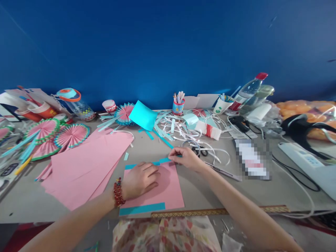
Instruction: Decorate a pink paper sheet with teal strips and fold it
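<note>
A pink paper sheet [172, 190] lies on the table before me, with a blue paper strip [143, 209] along part of its near edge. More blue strip [131, 166] runs along the far edge. My left hand [141, 180] rests flat on the sheet, its fingers stretched toward the right. At the far right corner, my right hand [185, 157] pinches the end of a short blue strip [165, 160] between thumb and forefinger. That strip lies along the sheet's far edge, close to the other one.
Left of the sheet is a stack of pink paper [86, 164], with folded paper rosettes [72, 135] beyond. Behind are tangled white strips [178, 126], scissors [200, 151], a pencil cup [178, 106] and a bottle [248, 92]. A phone [252, 159] and power strip [309, 161] lie right.
</note>
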`<state>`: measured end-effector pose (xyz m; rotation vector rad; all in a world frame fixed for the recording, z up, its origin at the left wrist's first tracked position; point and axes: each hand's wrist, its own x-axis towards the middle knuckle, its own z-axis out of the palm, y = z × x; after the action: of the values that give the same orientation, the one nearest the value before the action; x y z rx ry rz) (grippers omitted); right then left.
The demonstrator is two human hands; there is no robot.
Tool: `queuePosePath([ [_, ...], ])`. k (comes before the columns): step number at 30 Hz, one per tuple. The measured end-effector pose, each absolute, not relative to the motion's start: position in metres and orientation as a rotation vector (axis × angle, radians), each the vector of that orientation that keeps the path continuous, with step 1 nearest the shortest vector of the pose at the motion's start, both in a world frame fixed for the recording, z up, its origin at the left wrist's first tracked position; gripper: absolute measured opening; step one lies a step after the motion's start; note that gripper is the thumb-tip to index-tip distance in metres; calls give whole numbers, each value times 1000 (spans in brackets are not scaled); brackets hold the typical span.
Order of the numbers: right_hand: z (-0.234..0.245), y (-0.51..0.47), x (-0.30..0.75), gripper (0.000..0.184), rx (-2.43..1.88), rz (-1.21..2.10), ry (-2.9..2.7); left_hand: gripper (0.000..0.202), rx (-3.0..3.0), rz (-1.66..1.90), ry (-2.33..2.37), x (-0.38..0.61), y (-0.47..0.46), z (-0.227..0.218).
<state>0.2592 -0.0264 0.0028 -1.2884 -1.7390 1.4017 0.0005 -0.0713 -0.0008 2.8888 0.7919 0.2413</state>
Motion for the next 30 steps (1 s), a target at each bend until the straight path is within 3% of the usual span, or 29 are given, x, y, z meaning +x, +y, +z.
queuePosePath([
  [6, -5, -27, 256, 16, -1370, 1225, -1880, 34, 2741, 414, 919, -4, -70, -8],
  [19, -1, -29, 256, 9, -1451, 1143, -1967, 27, 2718, 488, 862, -4, -70, -10],
  [30, -6, -28, 259, 14, -1368, 1381, -1784, 28, 2711, 488, 860, -3, -68, -10],
])
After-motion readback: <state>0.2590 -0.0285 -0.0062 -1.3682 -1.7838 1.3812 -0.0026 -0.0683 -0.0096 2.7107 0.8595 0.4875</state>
